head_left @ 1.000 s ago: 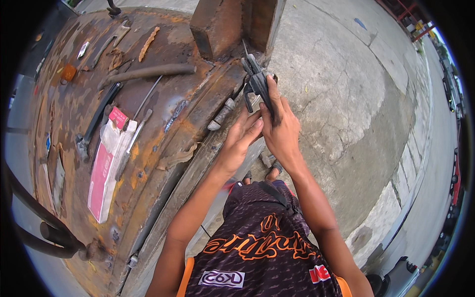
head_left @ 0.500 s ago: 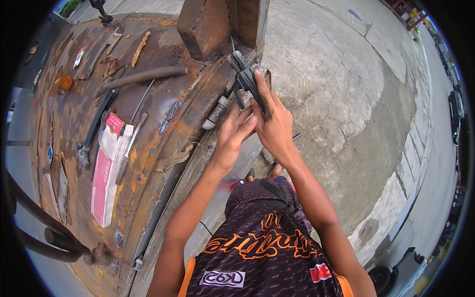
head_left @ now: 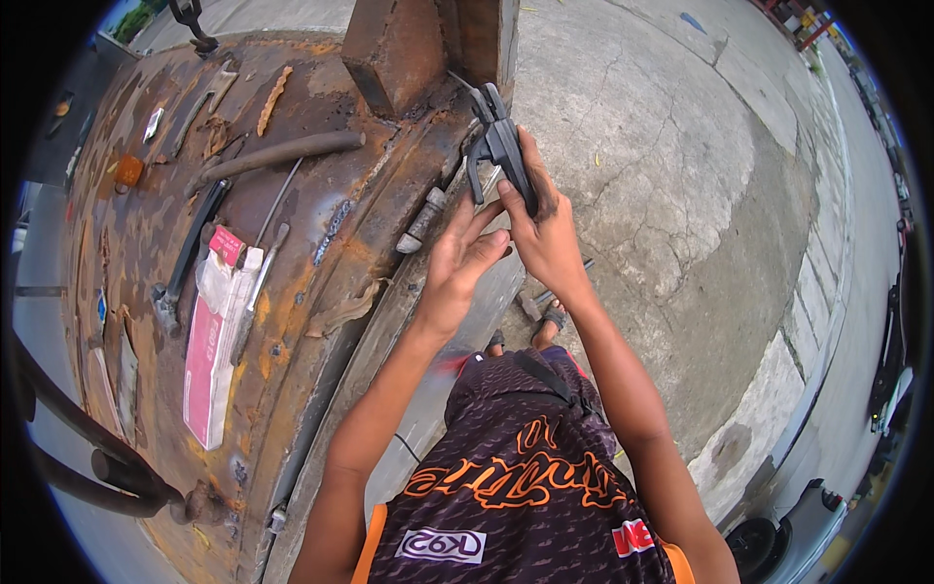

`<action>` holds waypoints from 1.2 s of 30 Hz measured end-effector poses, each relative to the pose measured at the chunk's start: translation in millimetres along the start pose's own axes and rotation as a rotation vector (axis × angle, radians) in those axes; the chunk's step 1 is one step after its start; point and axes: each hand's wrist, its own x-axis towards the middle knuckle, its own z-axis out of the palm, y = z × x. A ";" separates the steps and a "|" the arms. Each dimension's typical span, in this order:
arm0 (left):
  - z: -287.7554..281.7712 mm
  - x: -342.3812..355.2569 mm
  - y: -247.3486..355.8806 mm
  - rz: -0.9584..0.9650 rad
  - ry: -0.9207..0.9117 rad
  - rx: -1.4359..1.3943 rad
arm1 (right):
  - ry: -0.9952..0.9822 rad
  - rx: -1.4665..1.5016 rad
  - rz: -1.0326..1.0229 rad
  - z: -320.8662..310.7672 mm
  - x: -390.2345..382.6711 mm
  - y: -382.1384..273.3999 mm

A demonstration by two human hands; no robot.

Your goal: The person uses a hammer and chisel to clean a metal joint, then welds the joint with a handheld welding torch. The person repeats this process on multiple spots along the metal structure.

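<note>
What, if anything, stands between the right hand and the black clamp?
Nothing visible stands in the way: the right hand holds the black clamp directly. The left hand is close by, on the left side, not between them.

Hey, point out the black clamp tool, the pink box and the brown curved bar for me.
Black clamp tool (head_left: pixel 503 146), head view, on its body.
Pink box (head_left: pixel 206 355), head view, on its pink face.
Brown curved bar (head_left: pixel 280 156), head view, on its shaft.

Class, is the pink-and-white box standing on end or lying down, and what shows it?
Lying down: the pink-and-white box stretches lengthwise along the rusty metal surface, its long pink face turned up.
</note>
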 end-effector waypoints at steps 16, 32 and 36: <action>8.9 -1.4 -1.5 0.004 -0.005 0.006 | -0.071 0.010 0.044 -12.8 3.0 -13.3; 25.4 -28.0 -7.6 0.140 0.109 0.028 | -0.206 -0.141 -0.001 -23.6 -19.4 -38.8; 29.3 -30.8 -8.4 0.131 0.108 0.076 | -0.185 -0.134 0.067 -29.6 -21.0 -44.9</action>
